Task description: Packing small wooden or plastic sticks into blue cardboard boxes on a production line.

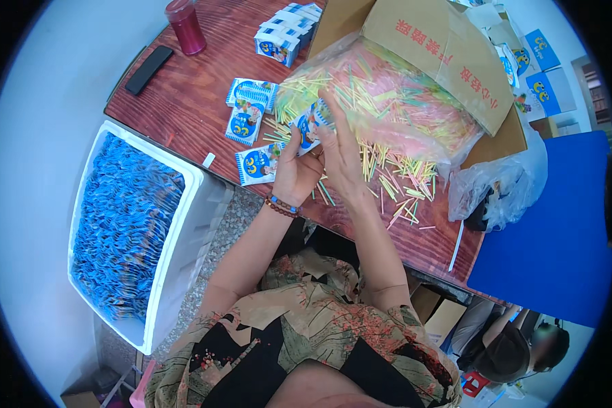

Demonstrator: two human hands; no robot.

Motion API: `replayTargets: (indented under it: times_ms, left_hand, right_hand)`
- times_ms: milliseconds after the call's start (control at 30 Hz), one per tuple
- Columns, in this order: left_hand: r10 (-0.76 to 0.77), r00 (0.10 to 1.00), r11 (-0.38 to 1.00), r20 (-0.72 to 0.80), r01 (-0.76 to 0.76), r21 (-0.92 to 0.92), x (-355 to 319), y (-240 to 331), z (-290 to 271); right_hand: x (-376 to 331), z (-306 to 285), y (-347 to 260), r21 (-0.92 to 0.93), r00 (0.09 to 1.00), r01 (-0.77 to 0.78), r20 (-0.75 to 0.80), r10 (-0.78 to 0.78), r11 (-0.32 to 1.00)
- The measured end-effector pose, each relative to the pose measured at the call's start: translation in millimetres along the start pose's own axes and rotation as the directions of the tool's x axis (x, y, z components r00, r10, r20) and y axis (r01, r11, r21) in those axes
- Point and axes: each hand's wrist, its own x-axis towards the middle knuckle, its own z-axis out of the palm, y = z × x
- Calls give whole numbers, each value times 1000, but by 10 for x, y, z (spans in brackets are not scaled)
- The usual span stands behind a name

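Both hands meet above the near edge of a red-brown wooden table (183, 102). Left hand (294, 173) curls its fingers around a small blue and white packet (308, 126), gripping it from the side and below. Right hand (341, 160) stands upright with fingers pressed together and straight, flat against the packet's other face.

That packet looks light, thin and soft, probably a slick printed film that bends easily; holding it by the edges or flat between two palms seems the safest grip.

Just beyond the hands lies a loose scatter of thin coloured sticks (398, 180), yellow, green and pink, which look feather-light and easily rolled or snapped. They spill from a clear plastic bag (387, 95) of the same sticks, resting in an open cardboard box (449, 51).

More packets (251, 112) lie flat left of the hands, and a stack (285, 30) stands farther back. A dark red jar (183, 24) and a black slab (148, 69) sit at the far corner.

Beside the table on the left, a white bin (183, 224) holds many blue packets.
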Motion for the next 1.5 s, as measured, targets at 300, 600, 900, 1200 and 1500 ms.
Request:
replayTargets:
  times_ms: [300,600,900,1200,1500]
  left_hand:
    - [121,991,992,65,-124,37,40,228,-125]
    - [219,975,962,41,-223,155,16,449,-215]
    - [191,981,763,-23,-134,632,-88,838,-299]
    - [635,737,-265,232,-73,961,-81,1470,-766]
    - [571,756,-553,320,66,831,-412,1087,-626]
  right_hand:
    - [39,-24,-175,-396,980,-151,58,189,906]
    - [299,-101,0,-257,988,-95,96,123,962]
    - [335,257,235,224,925,-357,218,310,907]
    - [591,1044,759,-10,868,-466,186,460,884]
    - [480,677,788,-93,901,-407,124,416,909]
